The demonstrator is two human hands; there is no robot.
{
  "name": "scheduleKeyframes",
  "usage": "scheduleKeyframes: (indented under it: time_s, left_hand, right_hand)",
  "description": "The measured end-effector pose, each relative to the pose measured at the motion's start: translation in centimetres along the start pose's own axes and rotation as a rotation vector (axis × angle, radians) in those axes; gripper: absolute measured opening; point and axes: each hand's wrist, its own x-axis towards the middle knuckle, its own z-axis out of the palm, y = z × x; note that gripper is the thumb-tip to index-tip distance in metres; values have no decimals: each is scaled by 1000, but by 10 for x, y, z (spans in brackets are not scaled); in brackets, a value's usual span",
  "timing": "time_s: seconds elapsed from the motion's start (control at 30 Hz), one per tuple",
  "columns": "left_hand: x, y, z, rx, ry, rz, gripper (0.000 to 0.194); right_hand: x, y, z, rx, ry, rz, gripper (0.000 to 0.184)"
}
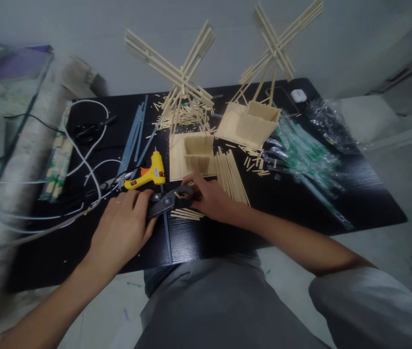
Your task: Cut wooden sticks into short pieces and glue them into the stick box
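My left hand (127,220) is wrapped round the handles of a dark hand cutter (164,203), its jaws pointing right. Fingers curled, my right hand (213,196) pinches beside those jaws. A short pale wooden stick (178,195) shows at the jaws, partly hidden by the fingers. Under the cutter lie several cut sticks (187,214) and a thin glue stick or rod (167,237). Just beyond the hands stands a windmill model (176,157) made of sticks, with crossed blades and a box on its base. A yellow glue gun (151,172) lies beyond my left hand.
A second stick windmill (231,126) stands at the back right. Long sticks (233,177) lie near my right hand. Plastic packaging (307,145) covers the right side, and white cables (89,165) loop on the left. Grey-blue strips (133,138) and scattered stick pieces (184,116) lie behind.
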Motion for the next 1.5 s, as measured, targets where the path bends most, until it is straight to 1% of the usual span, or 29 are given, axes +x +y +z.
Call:
scheduleKeyframes:
  time_s: [0.13,0.33,0.53,0.63,0.77,0.9,1.03,1.1,1.17,1.23,1.3,1.4,1.5]
  left_hand:
    - [0,2,-1,62,-18,13,35]
    - [3,2,0,95,-37,21,28]
    - [2,2,-1,134,-75,-6,15]
    - [1,3,-2,142,-100,-26,15]
    - [2,2,-2,119,-122,-45,17]
    - [3,-2,3,97,-76,-40,17]
    - [12,-11,5,-43,57,-76,25]
    - [22,-17,3,-167,131,-132,27]
    - [35,-22,1,-316,173,-185,25]
    - [48,-25,-3,-498,163,-183,24]
    - [59,-25,-6,-600,132,-205,32]
    - [67,-22,-8,-668,80,-223,43]
    - [66,-20,-3,-693,70,-173,49]
  right_hand:
    - [1,0,-1,-10,-10,-27,28]
    - [1,1,0,-3,-24,-20,26]
    - [0,2,1,-6,-27,-31,24]
    - [0,0,0,-40,-28,-21,24]
    - [0,0,2,-29,-24,-15,27]
    - [0,-3,0,-7,-1,7,28]
    - [2,-10,-18,86,18,54,34]
    - [5,-11,-30,95,19,68,31]
    - [7,-10,-39,18,36,56,24]
    - [8,-7,-43,-106,33,47,19]
    - [9,-4,-43,-228,8,43,17]
    - [7,-3,-38,-335,-32,45,14]
    - [5,-5,-33,-353,-64,41,14]
